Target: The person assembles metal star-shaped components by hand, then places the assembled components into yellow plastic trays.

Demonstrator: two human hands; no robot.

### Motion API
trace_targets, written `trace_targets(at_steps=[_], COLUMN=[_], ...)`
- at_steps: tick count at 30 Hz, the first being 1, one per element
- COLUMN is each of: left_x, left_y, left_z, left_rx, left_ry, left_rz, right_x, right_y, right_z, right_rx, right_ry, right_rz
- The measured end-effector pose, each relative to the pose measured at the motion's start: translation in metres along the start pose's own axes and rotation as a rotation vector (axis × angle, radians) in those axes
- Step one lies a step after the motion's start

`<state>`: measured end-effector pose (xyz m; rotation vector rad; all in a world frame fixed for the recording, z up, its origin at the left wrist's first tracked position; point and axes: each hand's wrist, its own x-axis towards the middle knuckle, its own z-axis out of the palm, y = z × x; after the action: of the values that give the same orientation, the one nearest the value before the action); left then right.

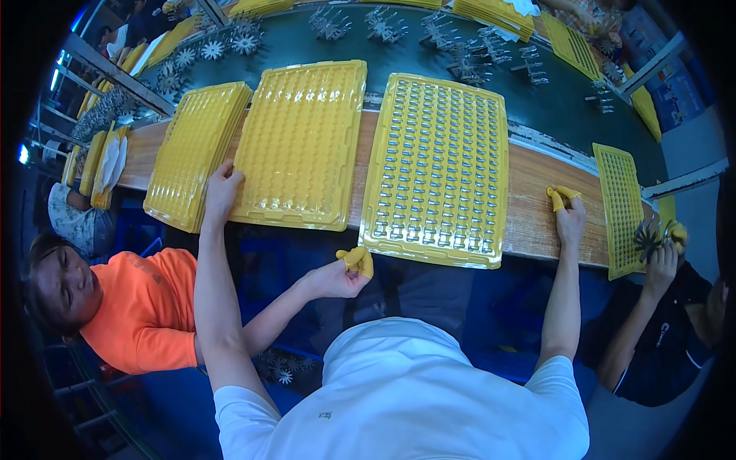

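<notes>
My left hand (222,192) is closed at the left edge of a yellow plastic tray (299,149), whose rows of pockets look bare. Just left of that hand stands a stack of similar yellow trays (192,157). To the right, another yellow tray (437,172) holds rows of small shiny metal pins. My right hand (567,211), with yellow finger cots on its fingertips, lies over the wooden bench top (533,218); its fingers are bent and slightly apart, with nothing visible between them.
A co-worker in orange (146,307) sits at left, one cot-covered hand (354,272) near the pin tray's lower corner. At right, another person's hand (663,264) holds a dark spiky metal part (648,238) by a yellow tray (619,207). Metal clusters (383,27) lie on the green surface (291,61) beyond.
</notes>
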<state>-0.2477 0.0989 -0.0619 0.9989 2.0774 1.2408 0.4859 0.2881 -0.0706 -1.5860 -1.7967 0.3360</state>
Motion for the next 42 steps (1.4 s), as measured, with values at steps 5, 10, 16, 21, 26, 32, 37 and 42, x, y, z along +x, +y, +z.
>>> trace_targets(at_steps=[5,10,16,21,26,32,37,42], left_x=[0.002,-0.004,-0.006,-0.007,-0.012,-0.013,-0.012,-0.024], left_y=[-0.007,0.004,-0.001,0.004,0.012,0.004,-0.004,0.011], left_z=[-0.011,0.001,-0.008,-0.005,-0.002,-0.003,-0.004,-0.002], left_rx=[0.082,0.065,0.077,0.091,0.159,0.230,0.311,0.479], left_ry=[-0.059,0.001,-0.018,-0.012,0.014,0.064,0.103,0.152], left_rz=[-0.012,-0.022,0.005,-0.005,0.038,0.093,0.140,0.162], right_x=[0.001,0.000,-0.002,-0.001,0.000,0.000,0.000,0.000], right_y=[0.006,0.011,0.003,0.008,0.009,0.007,0.009,0.015], right_z=[0.003,0.002,0.003,0.002,0.001,0.000,0.003,0.003], right_rx=[-0.037,-0.007,-0.003,-0.013,0.017,0.008,0.028,0.002], right_ry=[0.005,0.013,0.037,0.048,0.067,0.090,0.100,0.108], right_rz=[0.003,0.034,0.025,0.036,0.020,-0.018,-0.008,-0.023])
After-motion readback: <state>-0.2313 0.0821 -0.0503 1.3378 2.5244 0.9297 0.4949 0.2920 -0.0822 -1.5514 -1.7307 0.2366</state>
